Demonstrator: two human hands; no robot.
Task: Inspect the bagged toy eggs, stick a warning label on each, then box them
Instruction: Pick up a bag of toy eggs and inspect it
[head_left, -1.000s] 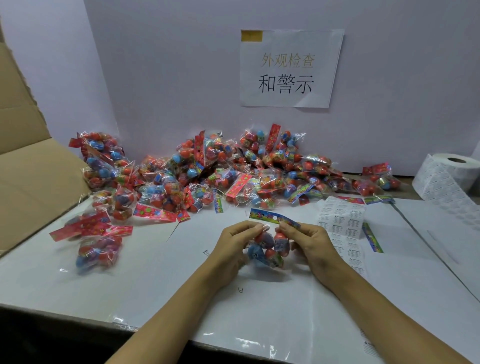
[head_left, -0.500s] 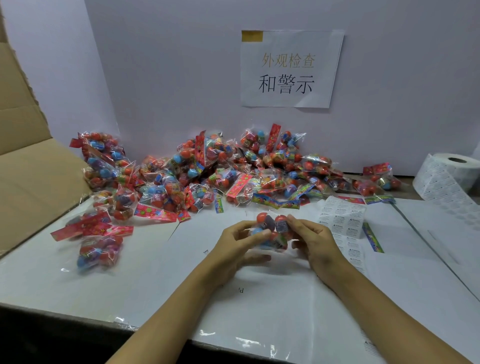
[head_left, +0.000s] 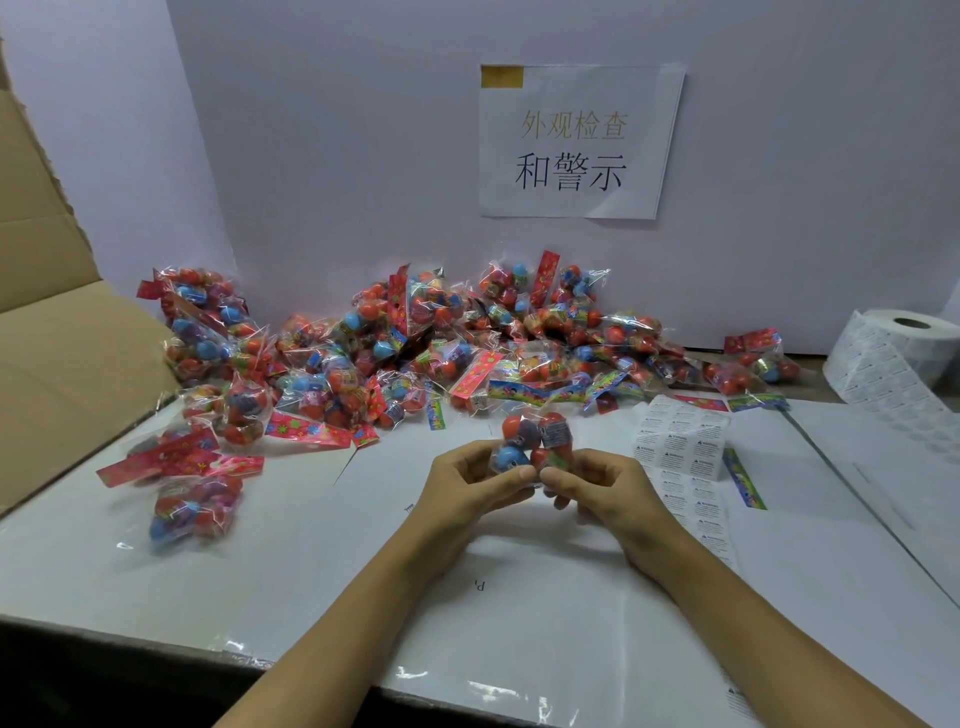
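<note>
The bag of toy eggs stands upright above the tabletop, its long axis vertical. Left hand and right hand pinch its lower end with curled fingers.

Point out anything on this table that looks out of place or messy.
Nothing looks damaged or spilled. The bags of eggs lie in a loose heap against the back wall, and a few bags sit apart near the cardboard box. Both hands hold one bag.

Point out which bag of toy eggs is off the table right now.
The bag pinched between the left hand and right hand; every other bag lies on the table.
</note>
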